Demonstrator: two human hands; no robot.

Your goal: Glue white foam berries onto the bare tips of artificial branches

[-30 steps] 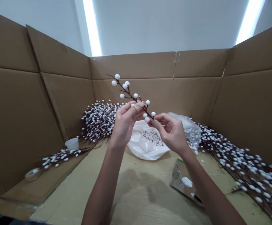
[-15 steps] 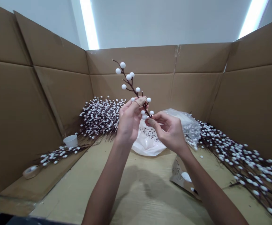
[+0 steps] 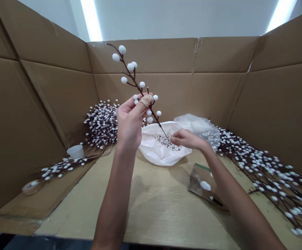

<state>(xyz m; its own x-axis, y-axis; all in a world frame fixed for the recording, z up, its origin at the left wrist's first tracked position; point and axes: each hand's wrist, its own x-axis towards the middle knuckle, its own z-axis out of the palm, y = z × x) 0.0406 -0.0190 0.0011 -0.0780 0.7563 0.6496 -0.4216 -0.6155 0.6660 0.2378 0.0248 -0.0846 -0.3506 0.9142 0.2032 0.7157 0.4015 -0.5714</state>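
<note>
My left hand (image 3: 131,119) pinches a brown artificial berry branch (image 3: 137,86) with white balls along it, tilted with its tip to the upper left. Tape or a similar tan wrap covers the left thumb. The branch's bare thin stem runs down to the right, its lower end beside the fingers of my right hand (image 3: 186,139). Those fingers are bent together over a white plastic bag (image 3: 153,151) that holds many small white berries (image 3: 166,141). Whether they grip a berry or anything else is hidden.
Berry branches pile up at the back left (image 3: 101,123) and along the right (image 3: 260,170). A white cup (image 3: 75,152), a few branches (image 3: 59,169) and a tape roll (image 3: 32,188) lie left. A clear bag (image 3: 200,126) and a brown packet (image 3: 201,184) sit right. Cardboard walls (image 3: 145,57) enclose the table.
My right hand has left the lower part of the branch and moved down to the white bag. My left hand has shifted left and up in view, still with the branch.
</note>
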